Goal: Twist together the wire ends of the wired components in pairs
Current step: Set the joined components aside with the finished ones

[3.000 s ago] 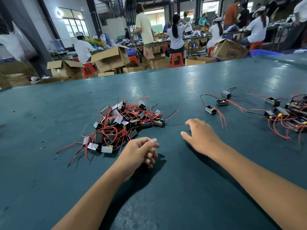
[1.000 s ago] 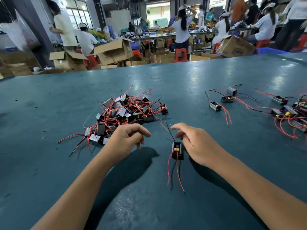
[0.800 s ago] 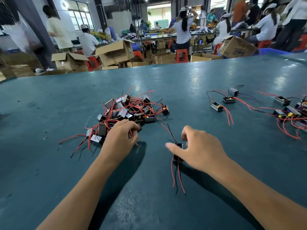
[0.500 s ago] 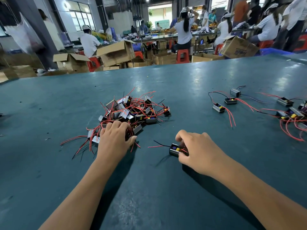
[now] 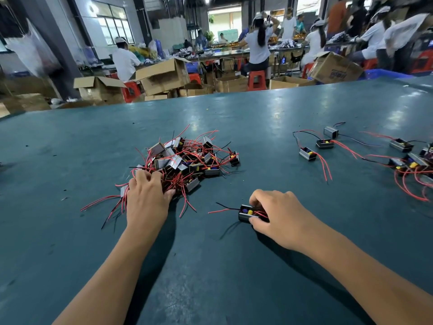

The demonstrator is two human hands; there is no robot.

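Just right of centre in the lower half of the frame, the right hand (image 5: 278, 219) pinches one wired component (image 5: 248, 213) against the teal desk (image 5: 234, 118), thumb on its near side and fingers (image 5: 254, 201) curled over the far edge. It is a small metal-cased block with yellow and blue parts on top, and its thin red and black leads trail leftward. It looks light and rigid, so the case is the place to hold; the leads look thin and springy and probably need pinching close to their bare ends to twist.

At centre left, the left hand (image 5: 146, 195) rests on the near edge of the pile of components (image 5: 185, 160), fingers curled into the tangled red wires; whether it holds a single piece I cannot tell. Pulling by a wire would likely drag neighbours along.

More components (image 5: 324, 143) lie spread at the right edge.
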